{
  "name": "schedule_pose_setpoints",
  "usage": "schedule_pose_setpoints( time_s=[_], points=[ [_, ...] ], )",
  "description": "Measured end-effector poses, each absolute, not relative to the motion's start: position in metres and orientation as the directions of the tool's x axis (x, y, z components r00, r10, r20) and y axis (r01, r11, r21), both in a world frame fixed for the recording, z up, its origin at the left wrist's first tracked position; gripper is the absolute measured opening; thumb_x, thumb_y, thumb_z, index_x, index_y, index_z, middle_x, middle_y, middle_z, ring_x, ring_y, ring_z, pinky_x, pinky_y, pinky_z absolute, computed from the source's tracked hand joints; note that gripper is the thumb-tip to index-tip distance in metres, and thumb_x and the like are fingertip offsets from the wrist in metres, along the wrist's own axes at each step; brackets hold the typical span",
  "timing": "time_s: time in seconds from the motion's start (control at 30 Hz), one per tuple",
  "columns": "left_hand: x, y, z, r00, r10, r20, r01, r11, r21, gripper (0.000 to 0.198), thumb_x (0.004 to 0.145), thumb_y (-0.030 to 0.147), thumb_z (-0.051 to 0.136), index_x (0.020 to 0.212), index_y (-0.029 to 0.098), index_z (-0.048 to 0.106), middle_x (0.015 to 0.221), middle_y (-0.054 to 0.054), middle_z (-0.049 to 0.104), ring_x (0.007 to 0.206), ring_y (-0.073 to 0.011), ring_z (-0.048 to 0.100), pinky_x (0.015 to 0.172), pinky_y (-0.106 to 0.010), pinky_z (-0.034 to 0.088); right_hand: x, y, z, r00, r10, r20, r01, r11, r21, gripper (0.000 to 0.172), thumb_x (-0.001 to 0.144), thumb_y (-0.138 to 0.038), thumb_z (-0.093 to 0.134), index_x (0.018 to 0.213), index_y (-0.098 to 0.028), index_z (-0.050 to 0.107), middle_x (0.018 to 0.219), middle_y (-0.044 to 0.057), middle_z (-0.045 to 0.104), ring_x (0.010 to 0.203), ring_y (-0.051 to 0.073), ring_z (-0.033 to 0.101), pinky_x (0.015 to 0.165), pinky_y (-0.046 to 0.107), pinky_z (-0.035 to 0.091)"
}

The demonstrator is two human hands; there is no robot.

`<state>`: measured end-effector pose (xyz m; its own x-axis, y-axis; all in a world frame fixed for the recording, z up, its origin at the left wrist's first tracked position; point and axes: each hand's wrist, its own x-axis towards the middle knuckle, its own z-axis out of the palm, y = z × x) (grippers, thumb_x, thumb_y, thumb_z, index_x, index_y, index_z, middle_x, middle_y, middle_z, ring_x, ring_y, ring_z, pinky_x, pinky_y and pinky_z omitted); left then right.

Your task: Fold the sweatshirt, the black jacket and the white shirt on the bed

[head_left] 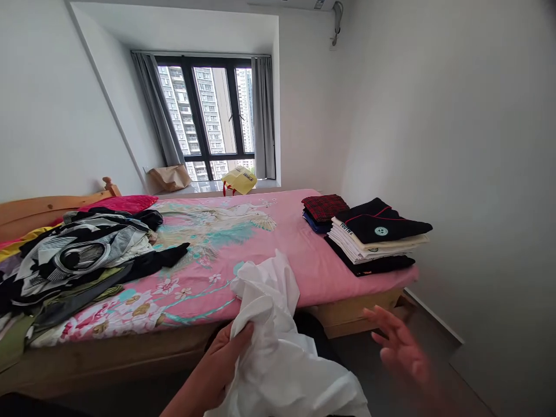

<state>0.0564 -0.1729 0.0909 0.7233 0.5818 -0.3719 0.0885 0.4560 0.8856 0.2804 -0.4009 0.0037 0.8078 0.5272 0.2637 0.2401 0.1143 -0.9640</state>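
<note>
L hand [226,354] grips white cloth [282,365], btm centre, unfolded; R hand [402,350], lower right, empty w/ fingers apart — stack [365,246] mid-right already folded, clothes pile [82,255] mid-left apparently not.

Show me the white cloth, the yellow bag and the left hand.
White cloth [282,356]: head view, on its crumpled middle.
Yellow bag [240,182]: head view, on its yellow side.
Left hand [223,356]: head view, on the hand's middle.

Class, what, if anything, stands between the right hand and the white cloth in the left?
Nothing visible: the right hand is open and apart from the white cloth, with no object in the gap; the left hand grips the cloth.
</note>
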Motion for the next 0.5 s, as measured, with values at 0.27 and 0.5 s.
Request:
schedule_pose_setpoints(
  time_s=[0.27,0.5],
  points=[
    [0.078,-0.172,0.121,0.957,0.200,-0.211,0.164,0.228,0.960,0.041,0.079,0.049,0.059,0.108,0.018,0.058,0.084,-0.002,0.064,0.071,-0.0122,0.057,0.068,-0.024,0.044,0.210,-0.294,0.085,0.381,0.913,0.143,0.066,0.127,-0.990,0.062,0.070,-0.052,0.069,0.121,-0.022,0.053,0.105,0.007,0.064,0.091,0.022,0.060,0.077,0.031,0.049],
    [0.064,-0.154,0.087,0.968,0.186,-0.171,0.222,-0.301,0.927,0.036,0.067,0.018,0.063,0.102,0.020,0.055,0.090,0.002,0.060,0.083,-0.0146,0.054,0.076,-0.026,0.043,0.259,-0.311,0.109,0.771,0.630,0.091,0.062,0.068,-0.996,0.039,0.068,-0.050,0.070,0.087,-0.017,0.063,0.062,-0.001,0.058,0.053,0.012,0.050,0.048,0.022,0.041]
  ],
)
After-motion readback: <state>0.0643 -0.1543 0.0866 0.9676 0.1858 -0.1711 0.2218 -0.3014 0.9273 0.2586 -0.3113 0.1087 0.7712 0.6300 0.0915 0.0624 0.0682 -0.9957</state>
